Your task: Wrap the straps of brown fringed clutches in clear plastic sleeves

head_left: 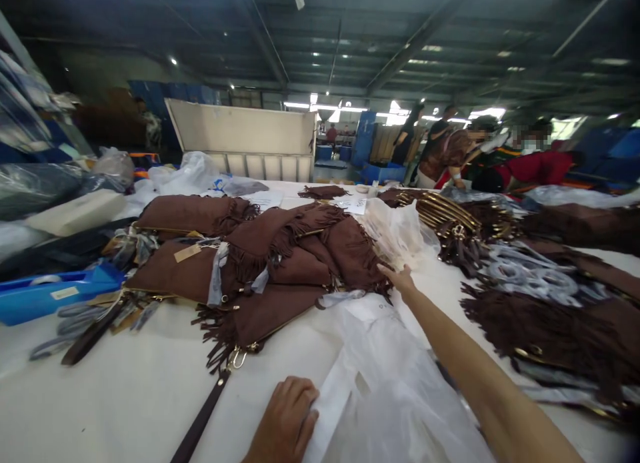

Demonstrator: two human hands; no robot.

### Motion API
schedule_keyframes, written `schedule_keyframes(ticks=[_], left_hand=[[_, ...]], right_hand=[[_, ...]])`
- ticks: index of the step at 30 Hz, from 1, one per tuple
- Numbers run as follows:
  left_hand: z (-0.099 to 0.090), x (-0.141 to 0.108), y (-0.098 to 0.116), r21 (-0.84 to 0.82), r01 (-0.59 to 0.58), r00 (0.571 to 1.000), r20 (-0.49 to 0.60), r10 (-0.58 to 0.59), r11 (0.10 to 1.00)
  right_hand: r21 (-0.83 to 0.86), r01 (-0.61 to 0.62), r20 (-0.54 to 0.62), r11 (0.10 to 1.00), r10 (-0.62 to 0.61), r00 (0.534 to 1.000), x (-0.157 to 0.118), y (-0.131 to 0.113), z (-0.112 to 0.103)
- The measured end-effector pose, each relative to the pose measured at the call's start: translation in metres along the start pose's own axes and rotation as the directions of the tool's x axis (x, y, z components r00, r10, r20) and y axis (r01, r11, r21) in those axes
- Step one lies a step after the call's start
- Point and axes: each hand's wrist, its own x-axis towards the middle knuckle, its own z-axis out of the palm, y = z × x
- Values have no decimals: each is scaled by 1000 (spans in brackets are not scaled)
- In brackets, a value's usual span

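Note:
My left hand (287, 413) is low in the middle, its fingers curled against the edge of a large clear plastic bag (385, 376) spread on the table. Farther forward, my right hand (400, 278) reaches out with fingers extended and thumb raised. It is between a pile of small clear plastic bags (400, 230) and the fringed edge of a brown bag (353, 253); whether it touches either I cannot tell. Several brown fringed handbags lie heaped to the left. From the nearest brown handbag (275, 310), a dark wrist strap (203, 416) trails toward me.
On the white table (125, 396), a blue tape dispenser (65, 286) is at the left. More brown fringed bags (565, 330) and gold-edged pieces (445, 210) lie at the right. Co-workers (530, 166) bend over the far right side. A large cream-coloured panel (245, 130) stands behind.

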Motion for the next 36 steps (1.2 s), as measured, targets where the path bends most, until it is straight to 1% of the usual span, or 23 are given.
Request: schedule_keyframes(ticks=[2, 5, 7, 10, 13, 16, 17, 18, 19, 20, 21, 22, 23, 24, 25, 26, 27, 28, 30, 31, 34, 35, 36], left_hand=[[0, 2, -4, -4, -4, 1000, 7, 4, 1000], [-2, 4, -3, -20, 16, 1000, 23, -16, 1000], [-5, 4, 1, -28, 39, 999, 27, -38, 999], [-9, 3, 8, -34, 65, 998, 20, -64, 997], [-9, -2, 9, -61, 77, 997, -14, -78, 995], [-5, -6, 3, -180, 82, 992, -82, -98, 980], [-6, -5, 1, -269, 105, 985, -105, -137, 957], [-8, -3, 0, -396, 148, 970, -120, -211, 906], [-13, 1, 1, -556, 192, 942, -127, -311, 809], [-21, 5, 4, -726, 209, 899, -121, -421, 655], [-33, 11, 10, -876, 176, 849, -96, -520, 449], [-47, 17, 18, -970, 76, 814, -74, -576, 233], [-63, 24, 28, -997, -59, 804, -71, -591, 40], [-80, 30, 38, -978, -164, 826, -64, -559, -130], [-96, 35, 47, -939, -225, 865, -68, -498, -261], [-111, 39, 54, -895, -285, 873, -95, -478, -343], [-122, 41, 58, -855, -335, 873, -123, -472, -397], [-130, 42, 60, -819, -387, 856, -150, -495, -423], [-137, 35, 54, -778, -458, 794, -140, -592, -430], [-136, 30, 49, -780, -465, 760, -109, -641, -419], [-128, 4, 38, -852, -405, 681, -40, -731, -332], [-124, -6, 38, -882, -379, 671, -53, -740, -281], [-121, -16, 40, -908, -353, 669, -75, -740, -227]], right_hand=[[92, -87, 88, 992, 79, 993, 15, -7, 19], [190, -190, 229, 963, 144, 963, 30, -31, 29], [257, -203, 272, 945, 131, 953, 36, -60, 28], [363, -143, 288, 921, 35, 957, 29, -122, 22], [418, -84, 342, 904, -71, 937, -4, -191, 20], [411, -78, 424, 908, -115, 898, -56, -247, 16], [404, -80, 449, 911, -122, 885, -74, -259, 12], [399, -82, 469, 913, -126, 874, -92, -269, 8], [392, -88, 486, 915, -125, 865, -108, -275, 3], [387, -98, 504, 917, -121, 855, -124, -277, -2], [384, -112, 523, 917, -116, 845, -139, -277, -7], [383, -128, 545, 915, -112, 831, -154, -273, -11], [386, -144, 568, 911, -111, 815, -169, -267, -13], [387, -162, 594, 908, -111, 797, -184, -258, -14], [383, -182, 622, 906, -107, 775, -201, -248, -13], [374, -205, 646, 904, -96, 757, -217, -236, -11], [364, -228, 664, 903, -81, 743, -234, -224, -9], [356, -245, 677, 902, -68, 733, -249, -211, -7], [333, -250, 708, 909, -66, 703, -276, -187, -5], [309, -239, 738, 920, -74, 671, -287, -177, -6], [172, -153, 846, 973, -66, 530, -309, -152, -10], [132, -125, 858, 983, -51, 511, -315, -146, -10], [105, -108, 857, 989, -35, 514, -321, -140, -8]])
